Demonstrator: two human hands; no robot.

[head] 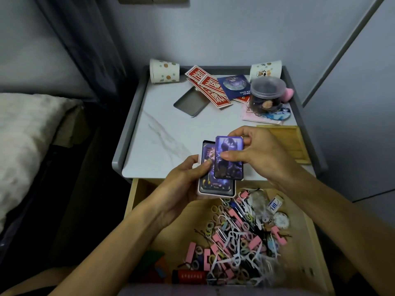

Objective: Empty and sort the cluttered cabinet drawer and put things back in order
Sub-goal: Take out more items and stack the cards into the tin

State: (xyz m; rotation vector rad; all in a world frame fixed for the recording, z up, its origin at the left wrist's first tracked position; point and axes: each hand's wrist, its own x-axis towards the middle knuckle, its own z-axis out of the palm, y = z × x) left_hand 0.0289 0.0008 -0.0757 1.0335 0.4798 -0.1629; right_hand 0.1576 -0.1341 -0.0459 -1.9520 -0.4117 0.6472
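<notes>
The left hand [183, 184] is gripping a pale-edged card pack [215, 186] above the front edge of the cabinet top [162, 133]; its thumb is lying across the pack's dark printed face near the left side, while its fingers are curling underneath, out of sight; the right hand [256, 152] is pinching a single purple card [228, 159], with the thumb pressing on the card's face around its middle and the fingertips [245, 139] hooking over its far right corner; the purple card is overlapping the upper right part of the pack, tilted slightly, and whether the two are touching cannot be told; below both hands the open drawer [133, 195] is showing a tangle of small hair ties [210, 226], pink clips [190, 252] and white floss picks [235, 242], with a red and black tube [190, 276] lying near its front and a small white box with blue lettering [275, 205] sitting toward its right rear; on the cabinet top, two paper cups [163, 71] are lying on their sides at the back corners; red printed cards [210, 87] are fanning over a grey metal tin [191, 102]; a clear lidded jar [267, 92] is standing at the right, and a wooden tray [284, 144] is sitting just beyond the right hand.
</notes>
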